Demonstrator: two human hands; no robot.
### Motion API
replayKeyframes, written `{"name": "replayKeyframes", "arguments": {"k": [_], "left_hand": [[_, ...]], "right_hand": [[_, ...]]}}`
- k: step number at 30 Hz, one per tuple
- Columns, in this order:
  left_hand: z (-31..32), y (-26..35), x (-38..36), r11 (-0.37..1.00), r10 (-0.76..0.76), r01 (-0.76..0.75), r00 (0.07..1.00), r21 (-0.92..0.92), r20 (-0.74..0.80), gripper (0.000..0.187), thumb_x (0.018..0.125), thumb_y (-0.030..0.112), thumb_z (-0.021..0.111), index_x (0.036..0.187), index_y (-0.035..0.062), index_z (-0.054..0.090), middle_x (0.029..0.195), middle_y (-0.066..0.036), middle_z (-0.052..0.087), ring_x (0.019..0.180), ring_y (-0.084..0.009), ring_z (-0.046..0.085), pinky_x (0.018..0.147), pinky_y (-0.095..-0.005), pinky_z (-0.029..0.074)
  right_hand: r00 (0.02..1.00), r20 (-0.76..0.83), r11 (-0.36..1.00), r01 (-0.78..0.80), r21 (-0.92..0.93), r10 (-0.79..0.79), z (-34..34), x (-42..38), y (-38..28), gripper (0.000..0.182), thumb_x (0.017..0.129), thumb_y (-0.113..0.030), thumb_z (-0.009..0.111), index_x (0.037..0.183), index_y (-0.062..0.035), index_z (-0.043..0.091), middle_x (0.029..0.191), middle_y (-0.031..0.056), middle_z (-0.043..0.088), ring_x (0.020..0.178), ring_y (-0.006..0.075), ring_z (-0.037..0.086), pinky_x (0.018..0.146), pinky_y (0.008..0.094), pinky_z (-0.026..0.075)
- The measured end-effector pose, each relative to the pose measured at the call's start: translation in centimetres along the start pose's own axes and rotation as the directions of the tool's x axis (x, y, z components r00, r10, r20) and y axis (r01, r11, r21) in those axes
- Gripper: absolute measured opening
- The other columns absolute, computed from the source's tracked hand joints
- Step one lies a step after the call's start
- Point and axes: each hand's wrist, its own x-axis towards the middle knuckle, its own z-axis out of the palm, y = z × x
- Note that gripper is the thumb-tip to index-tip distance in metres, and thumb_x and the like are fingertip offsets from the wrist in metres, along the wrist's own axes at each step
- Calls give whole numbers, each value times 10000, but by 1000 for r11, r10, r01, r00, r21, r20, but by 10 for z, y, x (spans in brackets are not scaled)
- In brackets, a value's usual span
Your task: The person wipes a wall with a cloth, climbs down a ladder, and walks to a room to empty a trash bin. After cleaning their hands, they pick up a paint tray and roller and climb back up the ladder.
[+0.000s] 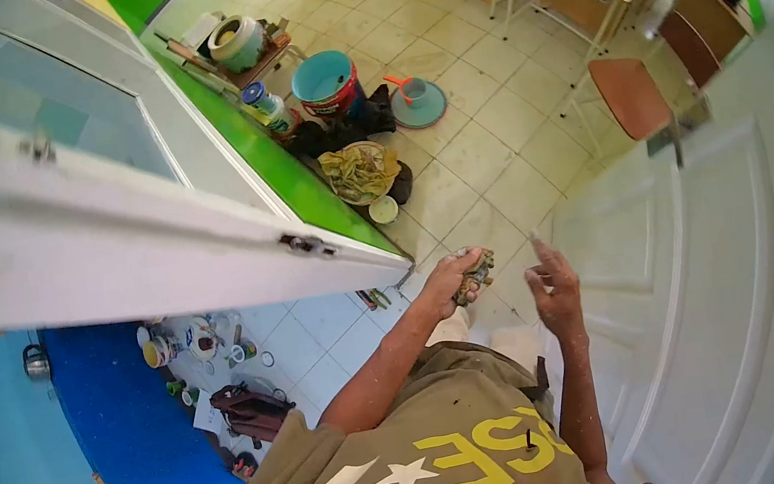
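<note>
Left hand (449, 283) is clenched round one dark lump (481, 274), can't tell what, probably so no bits drop. Right hand (555, 291) hangs half open beside it, nothing visible in it, near one white door (664, 299). Beyond the left: one bucket (337, 105), plus one dipper (415, 91) on one lid (428, 117), likely keeping drips off the tiles (486, 160).
</note>
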Motion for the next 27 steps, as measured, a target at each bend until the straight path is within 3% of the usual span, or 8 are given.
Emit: {"name": "replayKeyframes", "arguments": {"k": [7, 13, 15, 19, 21, 22, 26, 27], "left_hand": [[-11, 98, 62, 996, 3, -14, 993, -91, -121, 340, 918, 457, 630, 972, 122, 600, 747, 4, 564, 501, -55, 471, 389, -184, 387], [-31, 158, 118, 955, 31, -112, 959, -274, -281, 356, 848, 458, 719, 909, 141, 569, 716, 19, 509, 519, -72, 493, 376, -191, 366], [-40, 176, 145, 934, 42, -140, 957, -328, -287, 283, 857, 369, 720, 906, 136, 567, 730, 0, 535, 529, -97, 526, 401, -226, 413], [-40, 223, 199, 849, 118, -256, 944, -462, -307, 171, 863, 196, 645, 973, 79, 587, 839, -72, 631, 605, -189, 617, 552, -346, 556], [-30, 249, 221, 795, 194, -343, 925, -500, -326, 217, 893, 186, 593, 1044, 31, 591, 908, -119, 650, 755, -243, 665, 679, -398, 603], [-24, 260, 234, 763, 244, -370, 924, -530, -293, 261, 918, 178, 540, 1103, -3, 581, 975, -154, 651, 885, -294, 669, 814, -469, 590], [5, 306, 279, 732, 272, -372, 928, -571, -256, 320, 970, 226, 461, 1177, 3, 558, 1087, -151, 648, 935, -307, 659, 908, -446, 536], [11, 316, 289, 719, 279, -386, 922, -578, -268, 320, 970, 226, 461, 1177, 3, 558, 1087, -151, 648, 935, -307, 659, 908, -446, 536]], "right_hand": [[996, 41, 995, -75, -66, 78, 2, 130, -2, 500, 844, 27, 587, 1330, -89, 570, 1050, 125, 653, 785, 170, 643, 741, 311, 551], [957, 277, 993, -60, -99, 85, 14, 257, 27, 467, 837, 12, 566, 1298, -60, 593, 1141, 142, 681, 830, 170, 674, 764, 311, 545], [954, 298, 998, -17, -57, 34, 23, 304, 24, 420, 842, -4, 587, 1260, -40, 609, 1087, 152, 682, 829, 178, 670, 753, 314, 546], [909, 412, 994, 98, -51, -69, 28, 401, 3, 380, 848, -20, 605, 1227, -14, 621, 1078, 185, 667, 864, 212, 673, 759, 328, 554], [874, 480, 994, 103, -31, -76, 27, 440, -7, 389, 851, -29, 612, 1240, -18, 614, 1104, 194, 657, 884, 231, 676, 768, 337, 558], [840, 536, 995, 102, -17, -77, 27, 460, -12, 399, 853, -38, 620, 1252, -22, 606, 1131, 204, 647, 904, 251, 678, 777, 345, 562], [728, 683, 990, 131, -51, -61, 31, 526, -30, 516, 841, -103, 668, 1336, -41, 535, 1276, 217, 572, 1066, 319, 628, 888, 403, 530], [707, 683, 949, 309, -62, -186, 35, 538, -31, 590, 826, -135, 690, 1375, -57, 490, 1342, 218, 516, 1154, 350, 564, 951, 429, 486]]}}
